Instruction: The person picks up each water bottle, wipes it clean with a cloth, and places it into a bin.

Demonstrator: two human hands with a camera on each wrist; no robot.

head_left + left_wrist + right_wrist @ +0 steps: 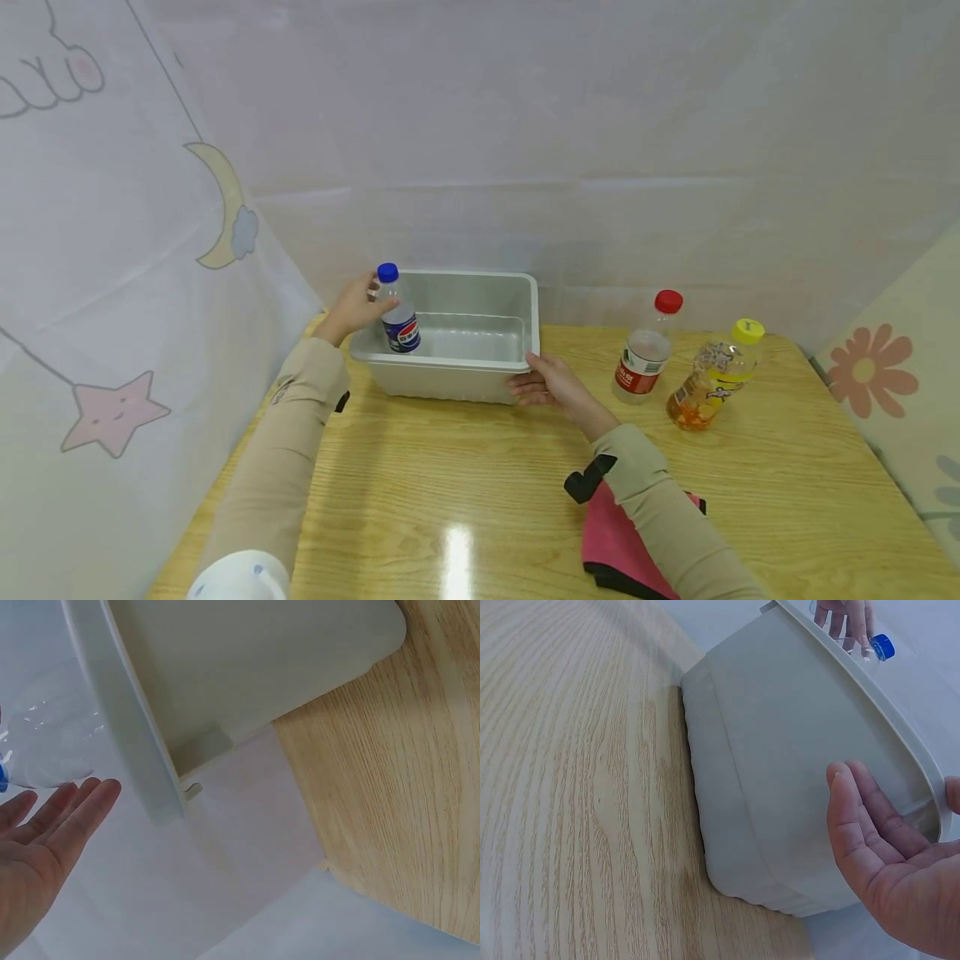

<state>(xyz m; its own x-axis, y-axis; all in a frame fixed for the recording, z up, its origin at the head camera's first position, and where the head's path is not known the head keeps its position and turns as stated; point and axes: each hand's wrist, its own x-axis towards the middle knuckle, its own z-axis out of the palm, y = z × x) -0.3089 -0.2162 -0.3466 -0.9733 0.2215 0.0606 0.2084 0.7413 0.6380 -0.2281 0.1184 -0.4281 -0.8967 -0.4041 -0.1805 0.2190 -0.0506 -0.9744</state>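
Observation:
A clear plastic bottle (402,325) with a blue cap and a blue Pepsi label stands inside a light grey plastic bin (450,375), at its left end. My left hand (356,308) holds the bottle's upper part, thumb across the front and fingers behind. In the left wrist view the fingers (82,814) lie along the clear bottle (56,742), just outside the bin's rim. My right hand (555,387) grips the bin's front right corner, thumb at the rim and fingers under it against the outer wall, as the right wrist view also shows.
Right of the bin stand a red-capped bottle (642,358) and a yellow-capped bottle (712,379) with some orange at its base. A pink cloth (618,542) with black edging lies under my right forearm. A pale printed curtain (450,125) hangs behind the wooden table (420,475).

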